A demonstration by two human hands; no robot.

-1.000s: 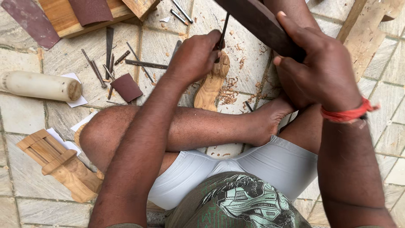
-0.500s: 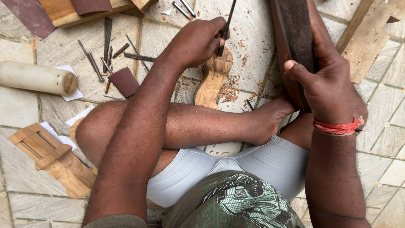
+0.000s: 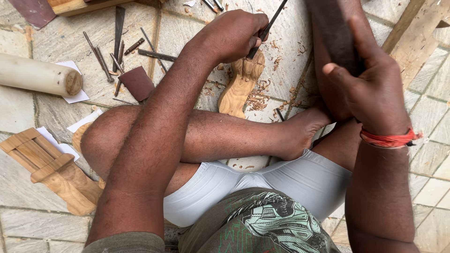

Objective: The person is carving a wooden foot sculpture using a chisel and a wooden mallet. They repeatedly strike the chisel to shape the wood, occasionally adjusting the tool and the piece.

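**Chisel set on the carving**

Your left hand (image 3: pixel 236 35) is clamped on the chisel (image 3: pixel 267 29), tip touching the carving's (image 3: pixel 241 84) far end (long axis toward you). Your right hand (image 3: pixel 370 89) grips the dark mallet (image 3: pixel 335 33), right of the carving.

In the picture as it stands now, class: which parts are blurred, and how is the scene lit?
Head view: soft, even daylight, no glare; the right hand and its dark wooden block are slightly motion-blurred, while the left hand, chisel and pale carving stay sharp.
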